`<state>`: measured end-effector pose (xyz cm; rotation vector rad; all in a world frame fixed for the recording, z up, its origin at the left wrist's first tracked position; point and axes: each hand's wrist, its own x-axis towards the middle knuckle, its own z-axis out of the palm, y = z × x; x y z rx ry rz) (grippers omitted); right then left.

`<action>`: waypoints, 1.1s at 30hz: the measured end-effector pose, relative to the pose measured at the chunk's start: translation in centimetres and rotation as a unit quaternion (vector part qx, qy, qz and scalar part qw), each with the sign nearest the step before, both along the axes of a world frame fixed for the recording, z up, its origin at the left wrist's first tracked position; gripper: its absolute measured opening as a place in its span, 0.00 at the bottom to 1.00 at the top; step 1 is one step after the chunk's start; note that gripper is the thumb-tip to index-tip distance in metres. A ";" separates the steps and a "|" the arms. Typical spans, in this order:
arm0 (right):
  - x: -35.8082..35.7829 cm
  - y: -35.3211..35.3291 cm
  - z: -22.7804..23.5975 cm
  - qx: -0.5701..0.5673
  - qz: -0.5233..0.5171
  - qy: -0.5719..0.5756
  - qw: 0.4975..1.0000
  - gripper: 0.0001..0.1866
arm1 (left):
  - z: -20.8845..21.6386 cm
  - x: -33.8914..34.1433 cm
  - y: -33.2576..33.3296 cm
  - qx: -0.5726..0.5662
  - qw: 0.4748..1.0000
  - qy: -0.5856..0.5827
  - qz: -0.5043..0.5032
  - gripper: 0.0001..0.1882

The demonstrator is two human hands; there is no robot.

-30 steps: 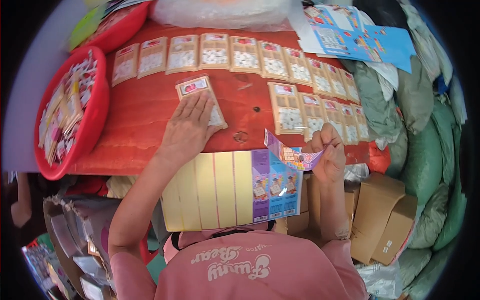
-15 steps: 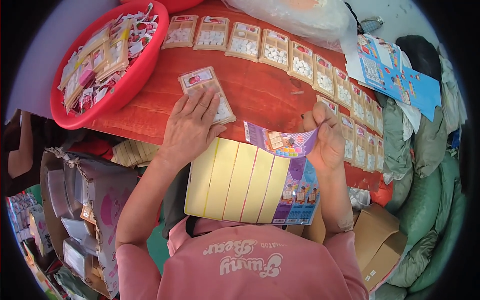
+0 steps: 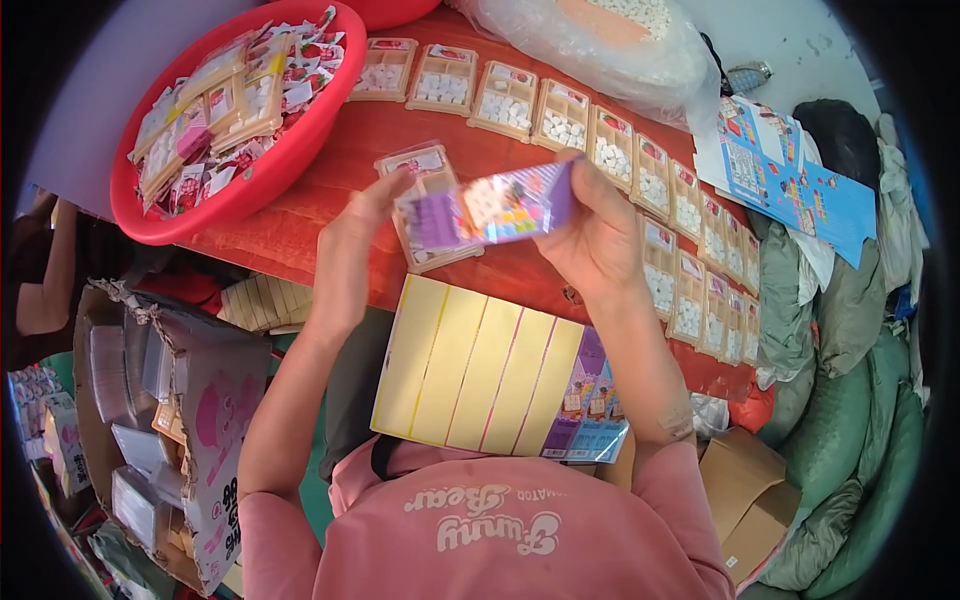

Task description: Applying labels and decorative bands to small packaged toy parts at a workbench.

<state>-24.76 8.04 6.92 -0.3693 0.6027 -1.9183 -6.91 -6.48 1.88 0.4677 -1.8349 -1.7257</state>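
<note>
A purple printed sticker strip (image 3: 490, 208) hangs over the red table, its right end pinched between the thumb and fingers of my right hand (image 3: 600, 235). My left hand (image 3: 352, 240) is raised beside the strip's blurred left end, its fingers stretched out; whether they touch it I cannot tell. Beneath the strip and partly hidden by it lies a tan compartment tray (image 3: 440, 257) with white pieces and a small red-printed packet. Across my lap rests a sticker sheet (image 3: 470, 375), mostly bare yellowish backing, with purple and blue strips at its right side.
Several filled tan trays (image 3: 443, 78) line the table (image 3: 500, 270) in a curve. At the left stands a red basin (image 3: 335, 120) of packets and trays. A clear bag (image 3: 600, 45) of white pieces lies behind. An open carton (image 3: 215, 420) is at lower left, blue printed sheets (image 3: 800, 180) at right.
My right hand has carried the strip left and up, over the tray. My left hand has lifted off the tray and turned edge-on. The strip is now flatter.
</note>
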 end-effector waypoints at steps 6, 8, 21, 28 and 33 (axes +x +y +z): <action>0.3 -3.5 -2.0 0.165 -0.078 0.213 0.960 0.06 | 1.3 -0.4 -1.6 0.281 0.954 0.105 0.018 0.23; 0.2 -4.1 -2.7 0.187 -0.088 0.230 0.951 0.08 | 1.3 -0.6 -2.0 0.164 0.980 0.008 0.109 0.22; -0.9 -6.5 -5.8 0.343 -0.096 0.399 0.845 0.14 | -1.9 -2.0 -3.8 0.086 0.982 -0.102 0.131 0.19; -0.6 -6.9 -6.1 0.338 -0.089 0.521 0.779 0.12 | -1.0 -1.2 -3.5 -0.019 0.971 -0.202 0.130 0.16; 1.7 -8.8 -6.6 0.355 -0.053 0.594 0.720 0.13 | -0.5 2.2 -2.8 -0.021 0.954 -0.226 0.199 0.15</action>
